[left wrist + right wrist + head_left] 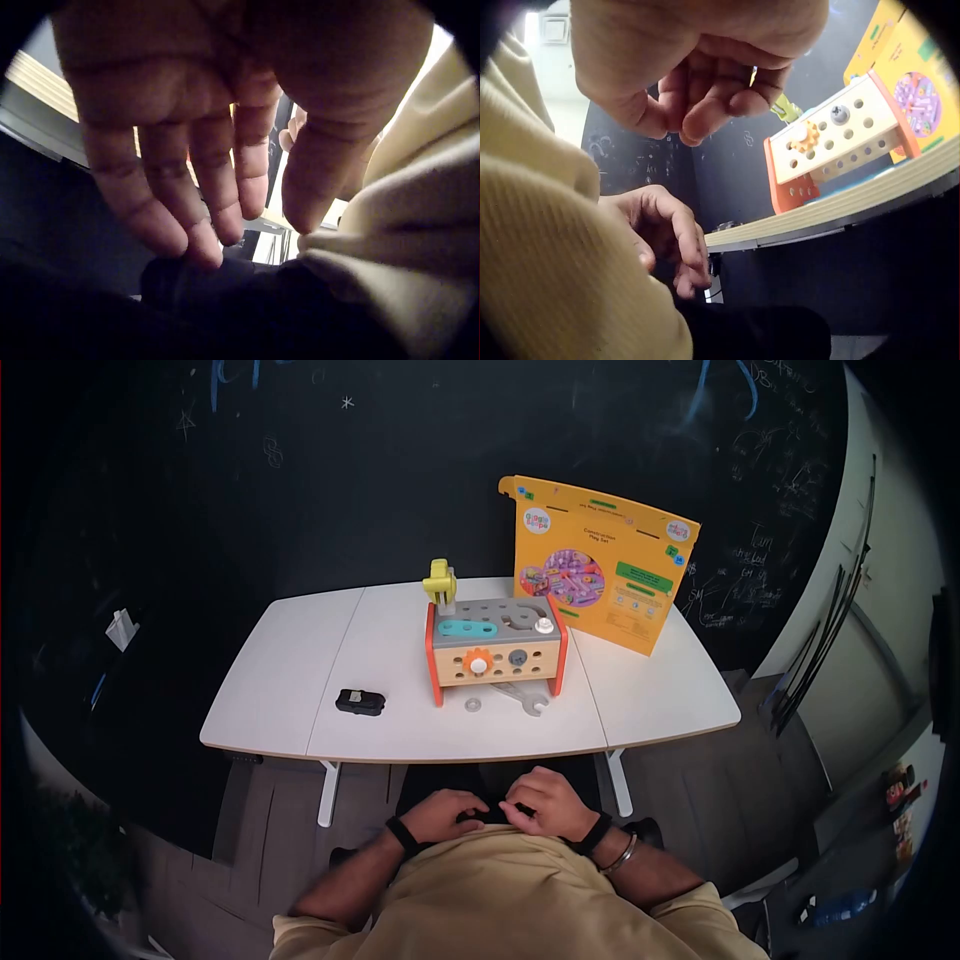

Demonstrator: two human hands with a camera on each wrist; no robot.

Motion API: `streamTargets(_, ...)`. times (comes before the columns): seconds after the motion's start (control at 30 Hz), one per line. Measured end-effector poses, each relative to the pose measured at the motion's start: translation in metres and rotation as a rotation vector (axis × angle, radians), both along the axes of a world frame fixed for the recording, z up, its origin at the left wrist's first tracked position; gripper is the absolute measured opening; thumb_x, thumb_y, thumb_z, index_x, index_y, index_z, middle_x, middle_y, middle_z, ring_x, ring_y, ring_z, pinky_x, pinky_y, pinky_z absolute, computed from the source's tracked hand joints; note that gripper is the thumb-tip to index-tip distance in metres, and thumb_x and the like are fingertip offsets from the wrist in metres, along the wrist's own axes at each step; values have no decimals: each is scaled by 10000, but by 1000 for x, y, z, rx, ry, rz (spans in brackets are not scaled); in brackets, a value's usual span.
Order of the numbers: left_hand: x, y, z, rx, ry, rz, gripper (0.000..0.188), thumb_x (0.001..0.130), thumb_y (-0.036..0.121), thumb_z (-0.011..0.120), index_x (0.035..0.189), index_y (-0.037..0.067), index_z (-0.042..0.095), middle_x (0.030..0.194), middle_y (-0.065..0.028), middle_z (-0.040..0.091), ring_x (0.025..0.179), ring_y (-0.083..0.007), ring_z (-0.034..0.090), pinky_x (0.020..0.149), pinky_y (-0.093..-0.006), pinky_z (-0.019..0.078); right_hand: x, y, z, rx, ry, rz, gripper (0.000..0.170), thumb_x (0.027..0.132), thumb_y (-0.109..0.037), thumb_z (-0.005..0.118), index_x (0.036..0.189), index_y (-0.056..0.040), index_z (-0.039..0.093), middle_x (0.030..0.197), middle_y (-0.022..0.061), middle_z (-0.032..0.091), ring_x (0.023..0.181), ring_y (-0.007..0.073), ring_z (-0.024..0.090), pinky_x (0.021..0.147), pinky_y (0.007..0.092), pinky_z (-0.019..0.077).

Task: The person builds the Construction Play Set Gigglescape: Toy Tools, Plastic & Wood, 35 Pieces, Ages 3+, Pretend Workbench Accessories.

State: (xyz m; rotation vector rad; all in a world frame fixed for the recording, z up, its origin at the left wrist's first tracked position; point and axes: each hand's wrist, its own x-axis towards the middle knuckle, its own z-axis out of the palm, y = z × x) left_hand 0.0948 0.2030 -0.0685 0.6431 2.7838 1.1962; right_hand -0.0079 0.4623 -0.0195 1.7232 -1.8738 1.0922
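Note:
Over the lap, just short of the table's front edge, my left hand (447, 816) hangs with relaxed fingers and holds nothing. Beside it, the right hand (548, 802) has loosely curled fingers with nothing between them. Both hands are close to the beige shirt (420, 225). Across the table stands a toy workbench (500, 677) with a grey top and orange-red sides. An orange gear (478, 662) and a grey screw (517, 658) sit on its front. A turquoise strip (468, 629), a white knob (544, 625) and a yellow-green tool piece (439, 582) are on top.
A grey toy wrench (527, 700) and a small pale ring (473, 705) lie before the workbench on the white table (400, 732). Left of them is a black device (360, 702). A yellow play-set box (600, 540) stands behind, against a dark chalkboard (340, 490).

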Motion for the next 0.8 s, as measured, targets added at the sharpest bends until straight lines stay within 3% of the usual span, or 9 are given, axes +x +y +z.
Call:
streamTargets(0.17, -10, 12, 1, -97, -30, -74, 259, 991, 177, 781, 1215, 48, 762, 1148, -156, 779, 996, -376, 770, 876, -451, 623, -9, -5, -13, 54, -38, -15, 169, 862, -113, 879, 864, -111, 710, 855, 25, 722, 718, 241, 679, 646, 360, 545)
streamTargets(0.4, -12, 19, 4, -67, -12, -89, 236, 994, 161, 767, 1211, 68, 764, 1142, -149, 779, 1014, -389, 761, 890, -469, 619, -15, -7, -24, 94, -125, -23, 166, 865, -100, 858, 831, -109, 695, 839, 38, 714, 681, 259, 675, 609, 374, 541)
streamTargets(0.8, -3, 21, 12, -67, 88, -107, 158, 1006, 211, 757, 1085, 74, 750, 1021, -143, 752, 948, -390, 739, 832, -485, 602, -6, -11, -26, 180, -234, 21, 168, 919, -148, 812, 830, -74, 690, 837, 81, 680, 703, 305, 695, 633, 412, 572)
